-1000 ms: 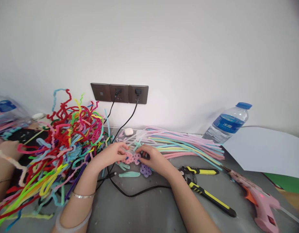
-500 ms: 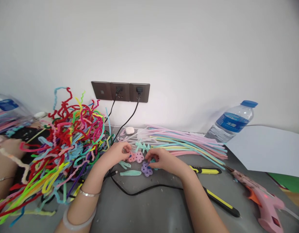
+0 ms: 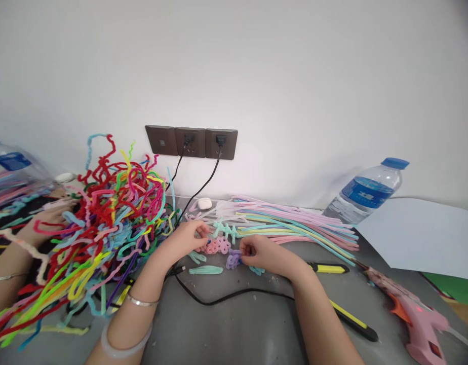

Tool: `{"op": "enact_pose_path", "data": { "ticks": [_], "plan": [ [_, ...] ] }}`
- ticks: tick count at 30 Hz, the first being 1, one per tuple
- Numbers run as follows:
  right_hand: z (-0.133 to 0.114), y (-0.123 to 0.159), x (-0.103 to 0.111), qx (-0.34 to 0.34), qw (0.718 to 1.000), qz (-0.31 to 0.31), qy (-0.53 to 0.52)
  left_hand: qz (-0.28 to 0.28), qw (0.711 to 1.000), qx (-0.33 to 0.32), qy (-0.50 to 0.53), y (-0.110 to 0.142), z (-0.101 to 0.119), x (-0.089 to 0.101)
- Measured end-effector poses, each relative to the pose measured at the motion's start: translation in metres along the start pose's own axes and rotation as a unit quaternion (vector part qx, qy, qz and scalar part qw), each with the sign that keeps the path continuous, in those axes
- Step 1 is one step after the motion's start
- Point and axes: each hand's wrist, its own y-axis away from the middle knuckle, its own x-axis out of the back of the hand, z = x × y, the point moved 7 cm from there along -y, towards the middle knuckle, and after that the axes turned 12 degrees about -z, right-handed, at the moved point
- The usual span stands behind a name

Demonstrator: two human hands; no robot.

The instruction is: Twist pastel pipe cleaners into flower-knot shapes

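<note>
My left hand point(image 3: 192, 239) is curled beside a row of pink pipe-cleaner flowers point(image 3: 221, 246), its thumb and fingertips at the coral one on the left. With thumb and forefinger my right hand point(image 3: 257, 252) pinches a purple pipe-cleaner flower point(image 3: 233, 259), which is tilted close to the pink ones. Under the right hand a light blue looped piece point(image 3: 257, 270) shows in part. Mint-green twisted pieces point(image 3: 225, 230) lie just behind the flowers. Nearer to me is a flat mint bundle point(image 3: 206, 270).
A tangled heap of colourful pipe cleaners point(image 3: 116, 218) rises at left, beside another person's hand point(image 3: 47, 223). Straight pastel pipe cleaners point(image 3: 295, 218) lie behind. At right are yellow-black handles point(image 3: 351, 319), a pink glue gun point(image 3: 412, 314), a water bottle point(image 3: 366, 190) and white paper point(image 3: 424, 235). A black cable point(image 3: 226, 299) crosses the table.
The purple flower has tilted up in my right hand, beside the pink flowers. The light blue piece now shows lower right of it. The other person's hand has moved up and right.
</note>
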Motion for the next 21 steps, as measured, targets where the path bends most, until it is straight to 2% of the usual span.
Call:
{"op": "enact_pose_path", "data": {
  "ticks": [6, 12, 15, 17, 21],
  "plan": [
    [0.020, 0.002, 0.015, -0.046, 0.997, 0.066, -0.021, 0.002, 1.000, -0.003, 0.009, -0.001, 0.000, 0.000],
    [0.017, 0.009, 0.019, -0.041, 0.997, 0.058, -0.018, -0.009, 1.000, 0.014, 0.013, 0.004, 0.001, 0.005],
    [0.011, 0.018, 0.021, -0.024, 0.999, 0.038, -0.025, -0.006, 0.998, 0.006, -0.063, 0.010, 0.008, 0.013],
    [0.008, 0.025, 0.021, -0.024, 0.999, 0.021, -0.034, -0.028, 0.993, -0.003, -0.111, 0.014, 0.014, 0.013],
    [0.007, 0.029, 0.020, -0.045, 0.999, 0.010, -0.020, -0.112, 0.978, 0.029, -0.172, 0.018, 0.015, 0.002]
  ]
}}
